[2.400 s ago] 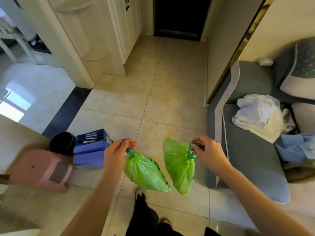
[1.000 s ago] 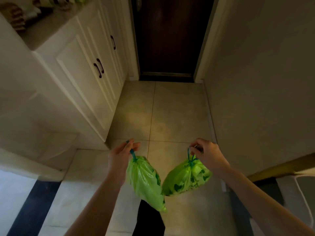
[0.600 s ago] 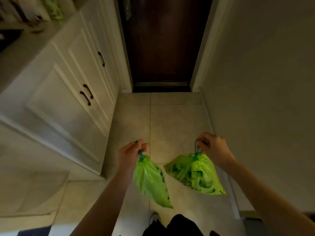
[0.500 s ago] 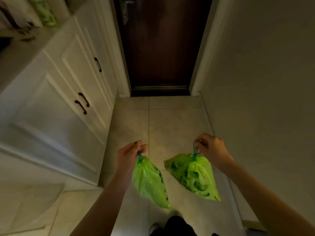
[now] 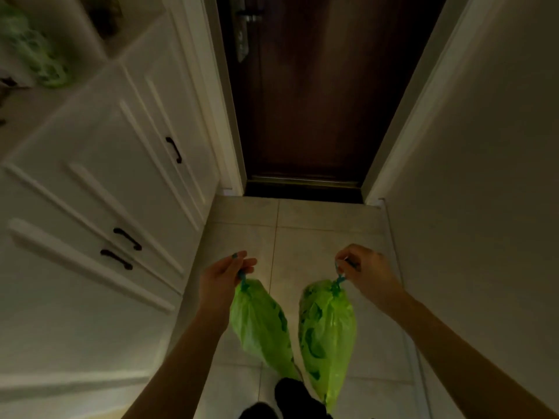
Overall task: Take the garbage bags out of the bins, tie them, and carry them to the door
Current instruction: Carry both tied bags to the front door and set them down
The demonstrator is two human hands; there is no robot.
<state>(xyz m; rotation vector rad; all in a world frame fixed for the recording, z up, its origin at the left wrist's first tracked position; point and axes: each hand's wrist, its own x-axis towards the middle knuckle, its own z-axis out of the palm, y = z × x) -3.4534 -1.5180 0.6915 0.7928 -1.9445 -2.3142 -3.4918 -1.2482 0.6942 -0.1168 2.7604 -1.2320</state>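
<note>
Before the door (image 5: 314, 95), two tied bags (image 5: 260, 325) hanging lengthwise, knots uppermost

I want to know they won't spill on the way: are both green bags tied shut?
Shut. The left bag and right bag are each cinched into a tight neck by a blue drawstring, pinched by the left hand and right hand.

One head cam only, wide-angle, so no 2nd view to overlap. You're looking fwd and down along a narrow hallway: door (image 5: 305, 95) top centre, close ahead; cabinets (image 5: 99, 189) fill frame left, wall (image 5: 484, 176) right, floor tiles (image 5: 317, 237) lower centre, forearms entering from bottom.
</note>
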